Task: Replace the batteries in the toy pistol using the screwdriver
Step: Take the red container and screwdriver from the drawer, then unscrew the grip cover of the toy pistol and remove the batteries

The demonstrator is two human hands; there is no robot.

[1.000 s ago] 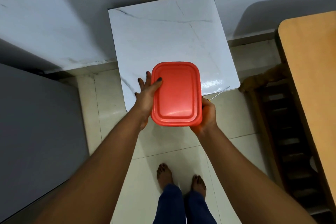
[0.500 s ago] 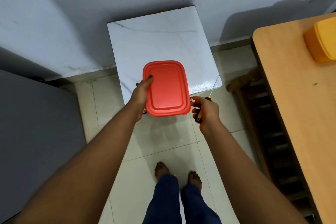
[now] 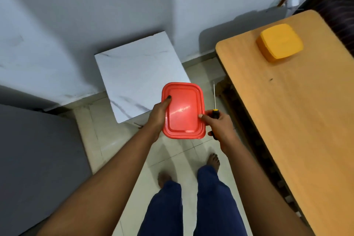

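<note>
Standing view, downward, bare feet on tiled floor. At centre, red lidded container [image 3: 183, 110], carried level between both hands. Left hand [image 3: 159, 116] at its 9 o'clock edge, thumb laid flat on the lid, remaining fingers hidden beneath. Right hand [image 3: 220, 126] at its 3 o'clock edge, thumb tip touching the lid rim, other fingers wrapped round the black-and-yellow handle of the screwdriver [image 3: 214, 101], thin shaft pointing toward 12 o'clock. White marble-patterned slab [image 3: 138, 74] at 11 o'clock against the wall; wooden table [image 3: 287, 101] at 3 o'clock, bearing a yellow lidded box [image 3: 279, 43] near its far end. Toy pistol and batteries nowhere visible; possibly inside one of the boxes, not determinable. Judged progress: tool in hand, nothing opened; unscrewing, battery swap and reclosing all remaining.
</note>
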